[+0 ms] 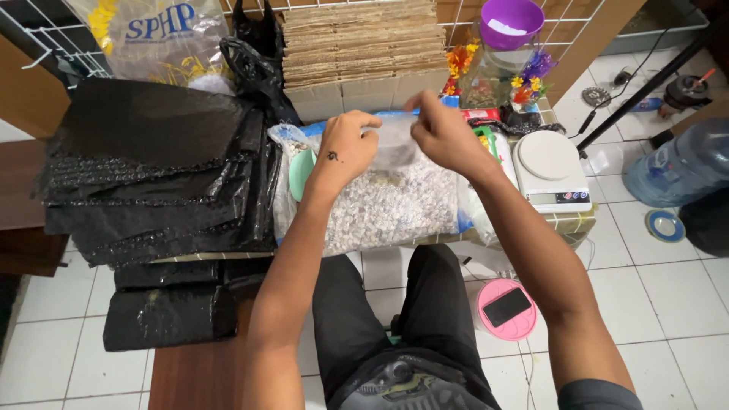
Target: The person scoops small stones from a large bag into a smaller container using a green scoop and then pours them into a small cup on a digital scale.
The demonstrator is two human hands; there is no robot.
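White-tiled floor, cluttered desk (577, 222): left hand (345, 148) and right hand (444, 137) pinch a small clear bag (395, 140) shut-fingered; gravel sack (391, 205) at 6 o'clock. Likely opening it.

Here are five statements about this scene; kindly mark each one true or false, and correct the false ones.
1. Both hands hold a small clear plastic bag. True: the left hand and right hand pinch its top.
2. The white kitchen scale lies left of the hands. False: it lies to their right.
3. Black plastic bags are stacked at the left. True.
4. The purple bowl sits on the floor. False: it rests on top of a clear container.
5. A phone lies on a pink round stool. True.
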